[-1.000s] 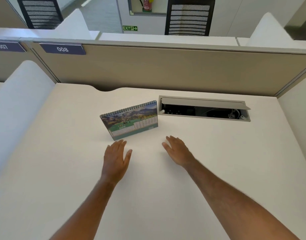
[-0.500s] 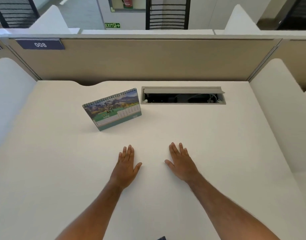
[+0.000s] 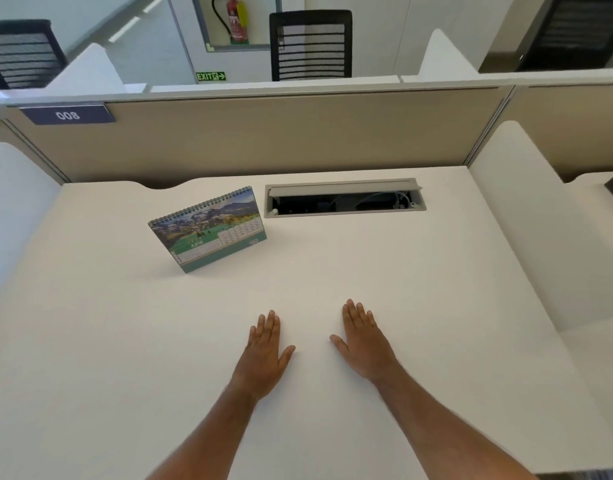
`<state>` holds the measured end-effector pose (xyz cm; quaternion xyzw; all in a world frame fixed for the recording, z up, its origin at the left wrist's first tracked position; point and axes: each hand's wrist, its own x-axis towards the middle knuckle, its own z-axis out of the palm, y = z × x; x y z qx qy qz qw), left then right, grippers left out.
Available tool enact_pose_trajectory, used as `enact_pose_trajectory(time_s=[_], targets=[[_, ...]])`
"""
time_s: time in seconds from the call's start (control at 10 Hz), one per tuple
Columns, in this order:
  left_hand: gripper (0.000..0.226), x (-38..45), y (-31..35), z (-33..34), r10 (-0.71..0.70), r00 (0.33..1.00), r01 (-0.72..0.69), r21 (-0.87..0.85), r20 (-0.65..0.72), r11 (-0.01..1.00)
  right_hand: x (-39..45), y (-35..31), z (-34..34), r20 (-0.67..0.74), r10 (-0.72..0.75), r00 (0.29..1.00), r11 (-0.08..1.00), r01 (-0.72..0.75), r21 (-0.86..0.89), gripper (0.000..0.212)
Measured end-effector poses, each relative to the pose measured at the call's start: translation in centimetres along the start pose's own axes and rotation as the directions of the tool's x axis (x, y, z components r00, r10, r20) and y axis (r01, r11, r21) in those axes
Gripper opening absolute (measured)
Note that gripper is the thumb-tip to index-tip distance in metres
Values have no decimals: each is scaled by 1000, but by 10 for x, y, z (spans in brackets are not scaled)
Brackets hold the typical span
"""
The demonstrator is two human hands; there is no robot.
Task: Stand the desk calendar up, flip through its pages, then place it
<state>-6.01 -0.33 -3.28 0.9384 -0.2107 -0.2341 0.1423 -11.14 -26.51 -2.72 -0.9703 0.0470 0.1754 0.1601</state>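
A spiral-bound desk calendar stands upright on the white desk, left of centre and turned a little to the right. Its front page shows a mountain landscape above a green date grid. My left hand lies flat on the desk, palm down, well in front of the calendar and apart from it. My right hand lies flat beside it, also palm down. Neither hand holds anything.
A grey cable hatch with its lid open sits in the desk just right of the calendar. A beige partition closes the back, and white side panels flank the desk. Black chairs stand beyond the partition.
Both hands have drawn back from the calendar toward me and settled flat on the desk. The calendar stays standing in the same spot; the camera view has shifted.
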Motion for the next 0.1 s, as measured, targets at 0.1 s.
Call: enact_pose_trajectory(time_s=[0.1], targets=[[112,0,5,-8,-3,1000,4,36,-14,999,4,4,3,-61,-31,998,999,31,-12,122]])
